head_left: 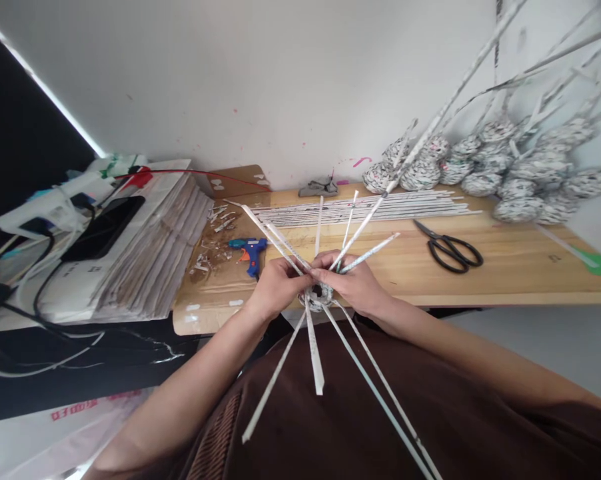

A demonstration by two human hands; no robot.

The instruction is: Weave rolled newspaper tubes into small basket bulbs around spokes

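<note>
Between my hands, over my lap at the table's front edge, is a small round weaving of rolled paper (318,297). Several rolled-paper strips radiate from it, some toward the wall and some down over the dark brown cloth. My left hand (283,283) pinches the left side of the weaving, thumb near its rim. My right hand (353,280) is closed on its right side, thumb and fingers around the base of a long paper strip (368,217) that reaches up to the right. The fingertips of both hands partly hide the far rim.
A blue glue gun (251,252) and paper scraps lie on cardboard at left. Black-handled scissors (450,248) rest at right. Behind are a row of paper rolls (410,206) and several finished woven pieces (495,163). Stacked paper (155,247), a phone (104,227) and cables fill the far left.
</note>
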